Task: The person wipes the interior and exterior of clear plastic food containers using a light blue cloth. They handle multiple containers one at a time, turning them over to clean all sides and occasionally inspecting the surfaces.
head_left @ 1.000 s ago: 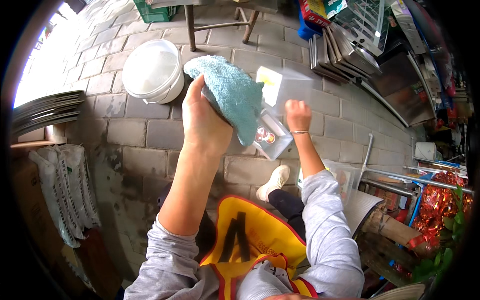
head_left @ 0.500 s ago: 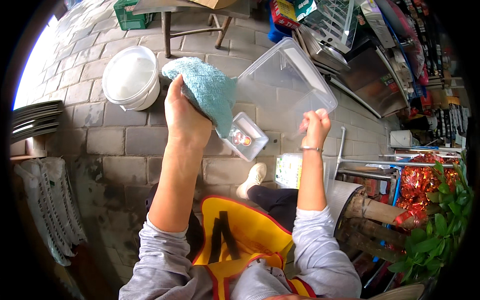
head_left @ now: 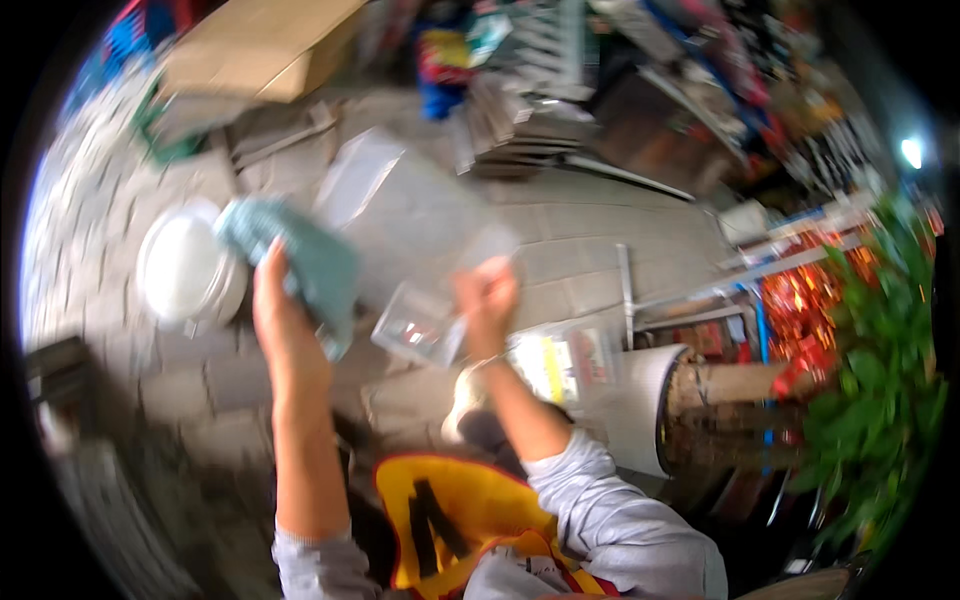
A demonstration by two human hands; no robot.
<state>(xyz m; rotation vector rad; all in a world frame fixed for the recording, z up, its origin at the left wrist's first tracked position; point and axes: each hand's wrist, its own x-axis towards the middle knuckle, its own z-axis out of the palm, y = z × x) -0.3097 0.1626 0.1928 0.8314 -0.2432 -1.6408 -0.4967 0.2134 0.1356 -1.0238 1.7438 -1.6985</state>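
My left hand is closed round a light-blue towelling cloth, which bulges out over the fingers and hangs down on their right side. A large, clear, rectangular plastic container is held up in front of me, slightly smeared by motion. My right hand has its fingers closed at the container's near right corner. Between the cloth and the right hand, a small clear plastic box with red stickers shows lower down. It lies close to my light-coloured shoe.
A white bucket stands on the paving left of the cloth. A cardboard box is at the far left. A clear labelled box, a metal rack and a leafy plant line the right side. Stacked goods stand behind.
The view has swung, shifting the surroundings left and mostly down. My right hand and the clear container have moved left, nearer the cloth. Both hands keep their hold.
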